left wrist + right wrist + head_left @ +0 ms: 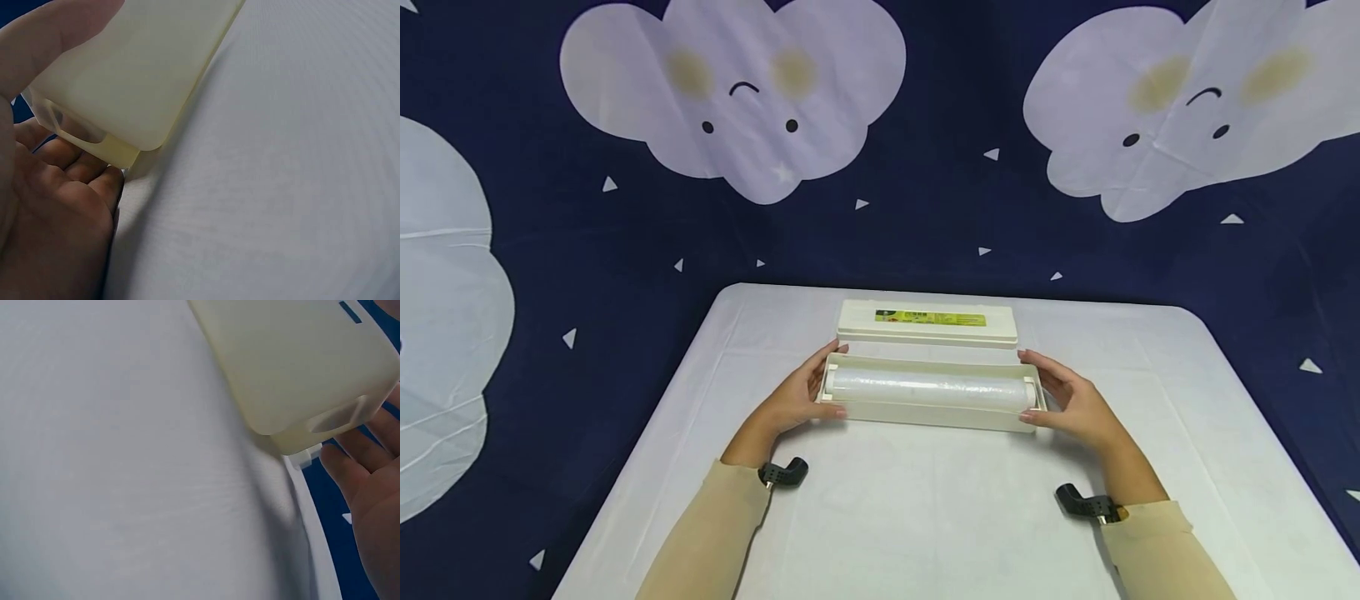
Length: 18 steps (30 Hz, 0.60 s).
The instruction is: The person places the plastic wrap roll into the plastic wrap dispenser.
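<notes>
A long cream plastic box (925, 414) without its cover lies crosswise near the middle of the table, in the head view. Inside it sits a roll of clear cling film (925, 386). My left hand (795, 398) holds the box's left end, thumb on the front wall and fingers behind. At the other end my right hand (1078, 408) grips it the same way. Both wrist views show the box's smooth wall (137, 75) and rounded lower corners close up. A cream lid (857, 321) with a yellow-green label lies just behind the box.
White cloth covers the table (925, 517), which has rounded far corners. Beyond its far edge hangs a dark blue curtain (940, 225) with pale clouds and small triangles. A black wrist device (786, 473) sits on the left wrist, another (1086, 504) on the right.
</notes>
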Available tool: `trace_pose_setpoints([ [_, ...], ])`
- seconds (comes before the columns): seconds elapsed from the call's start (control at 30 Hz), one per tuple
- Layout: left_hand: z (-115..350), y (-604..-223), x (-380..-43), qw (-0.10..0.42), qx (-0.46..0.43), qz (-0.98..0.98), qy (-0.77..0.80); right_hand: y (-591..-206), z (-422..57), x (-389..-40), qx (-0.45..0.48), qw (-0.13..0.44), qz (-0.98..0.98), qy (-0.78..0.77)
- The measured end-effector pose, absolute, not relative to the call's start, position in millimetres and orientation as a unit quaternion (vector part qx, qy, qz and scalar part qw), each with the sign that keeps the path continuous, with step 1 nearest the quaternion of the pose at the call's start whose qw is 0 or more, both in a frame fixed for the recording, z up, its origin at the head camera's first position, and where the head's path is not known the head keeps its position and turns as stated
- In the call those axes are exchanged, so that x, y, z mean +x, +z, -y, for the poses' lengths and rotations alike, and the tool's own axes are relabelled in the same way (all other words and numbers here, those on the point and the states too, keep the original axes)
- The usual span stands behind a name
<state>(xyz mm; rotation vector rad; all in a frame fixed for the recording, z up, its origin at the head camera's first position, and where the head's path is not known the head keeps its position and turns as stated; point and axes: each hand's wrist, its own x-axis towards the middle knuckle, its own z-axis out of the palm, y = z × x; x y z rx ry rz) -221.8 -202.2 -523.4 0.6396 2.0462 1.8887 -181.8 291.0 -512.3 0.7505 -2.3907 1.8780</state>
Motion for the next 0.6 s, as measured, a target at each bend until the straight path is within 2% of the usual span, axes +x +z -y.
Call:
trace_pose_setpoints([
  [0.6, 202.6, -526.1, -223.0, 0.138, 0.227, -0.709, 0.653, -521.7, -287.0, -173.4, 0.238, 0.016, 0.75, 0.617],
])
